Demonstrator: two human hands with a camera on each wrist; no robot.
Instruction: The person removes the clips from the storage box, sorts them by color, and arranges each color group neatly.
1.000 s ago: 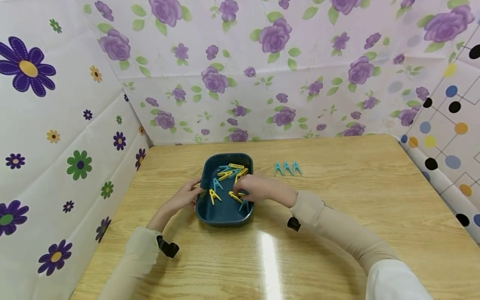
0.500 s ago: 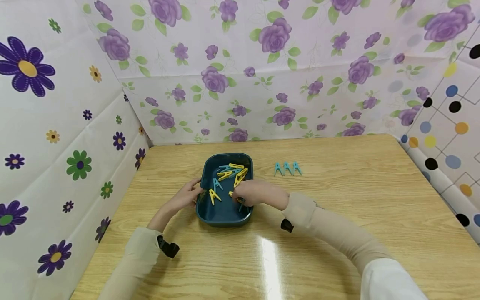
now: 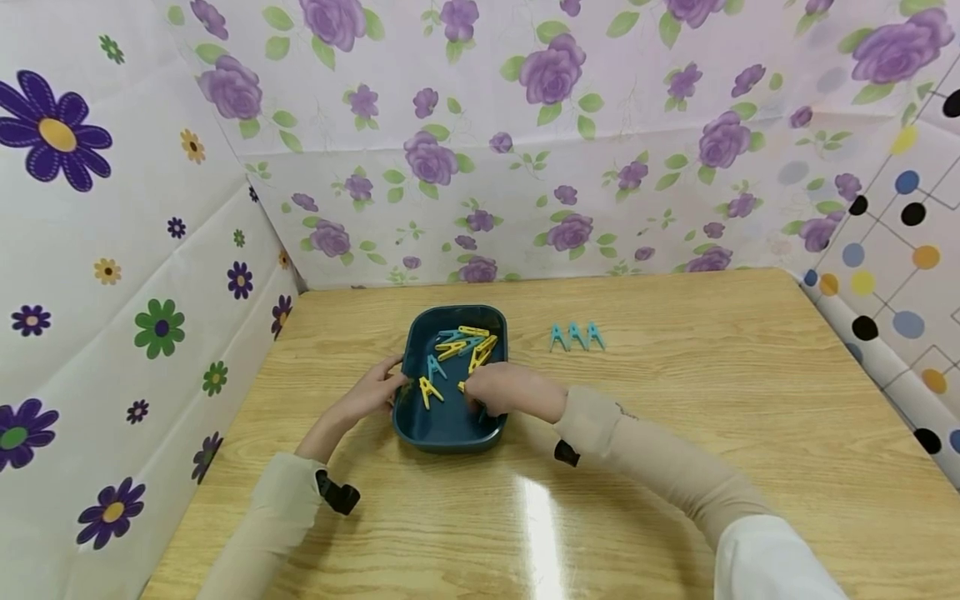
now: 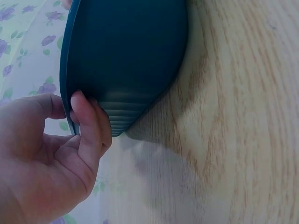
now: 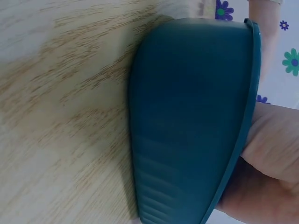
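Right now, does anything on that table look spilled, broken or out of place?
Nothing stands out. The tray sits flat on the table with yellow and blue pegs jumbled inside; three blue pegs stand in a neat row beside it. Left hand holds the rim; right hand reaches in.

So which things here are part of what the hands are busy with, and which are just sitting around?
In use:
- dark teal tray, left hand gripping its rim
- yellow and blue clothespins in the tray
- right hand reaching in among them; what its fingers hold is hidden

Lying about:
- three blue clothespins in a row on the wooden table
- floral backdrop
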